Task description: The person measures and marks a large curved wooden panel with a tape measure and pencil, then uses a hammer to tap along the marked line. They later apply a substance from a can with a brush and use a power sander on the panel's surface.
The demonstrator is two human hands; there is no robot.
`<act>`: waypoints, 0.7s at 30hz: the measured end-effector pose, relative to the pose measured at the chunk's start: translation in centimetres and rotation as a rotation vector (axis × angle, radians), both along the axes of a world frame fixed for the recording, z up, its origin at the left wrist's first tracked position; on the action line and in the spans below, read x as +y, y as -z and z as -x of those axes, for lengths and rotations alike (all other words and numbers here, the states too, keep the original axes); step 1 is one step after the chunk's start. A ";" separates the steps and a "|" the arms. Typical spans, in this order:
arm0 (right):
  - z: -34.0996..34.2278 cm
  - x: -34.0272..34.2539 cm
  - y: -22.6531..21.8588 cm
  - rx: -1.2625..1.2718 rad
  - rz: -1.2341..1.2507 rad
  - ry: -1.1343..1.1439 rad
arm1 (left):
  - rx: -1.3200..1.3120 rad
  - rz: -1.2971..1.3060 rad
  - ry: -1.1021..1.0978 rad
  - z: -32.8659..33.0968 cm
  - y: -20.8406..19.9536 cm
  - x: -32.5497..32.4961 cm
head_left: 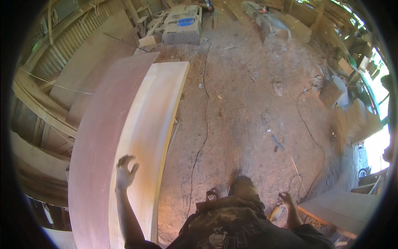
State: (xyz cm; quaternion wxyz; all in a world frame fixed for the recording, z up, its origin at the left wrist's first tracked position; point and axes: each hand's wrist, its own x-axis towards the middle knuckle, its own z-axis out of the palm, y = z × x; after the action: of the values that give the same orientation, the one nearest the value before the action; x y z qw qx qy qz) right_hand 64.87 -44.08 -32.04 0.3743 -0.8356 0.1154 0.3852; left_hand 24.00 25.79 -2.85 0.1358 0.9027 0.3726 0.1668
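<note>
My left hand [126, 171] is raised over the long pale wooden panel [145, 112], its thumb apart from the bent fingers and nothing between them. Whether it touches the wood, I cannot tell. Left of this panel runs a reddish-brown sheet of board [103, 124], the two lying edge to edge. My right hand [286, 200] hangs low at my right side above the dirt floor, its fingers loosely bent and apart, with nothing visible in it. Just under it shows a small pale yellowish object [276, 213] whose kind is unclear.
Dark cables [205, 91] trail over the dirt floor [240, 108]. A flat brown board [344, 209] lies at the lower right. Dusty machine-like blocks, one bearing a blue item [185, 22], stand at the back. Wood blocks [333, 91] line the right side; boards lean left.
</note>
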 end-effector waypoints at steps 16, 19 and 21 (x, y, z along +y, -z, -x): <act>-58.7 40.4 8.3 0.174 0.007 -0.423 | 0.033 -0.145 -0.563 -40.9 5.6 20.7; -71.5 61.0 1.8 -0.058 -0.228 -0.502 | 0.128 -0.159 -0.719 -41.5 5.1 22.8; -78.8 73.4 -3.2 -0.184 -0.378 -0.684 | 0.070 -0.127 -0.789 -41.8 6.4 23.7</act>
State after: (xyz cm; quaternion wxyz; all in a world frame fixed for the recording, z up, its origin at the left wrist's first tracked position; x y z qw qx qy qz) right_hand 143.62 29.36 -28.83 0.3804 -0.7732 -0.2766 0.4254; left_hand 65.81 49.44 -9.26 -0.0073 0.7021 0.6840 0.1978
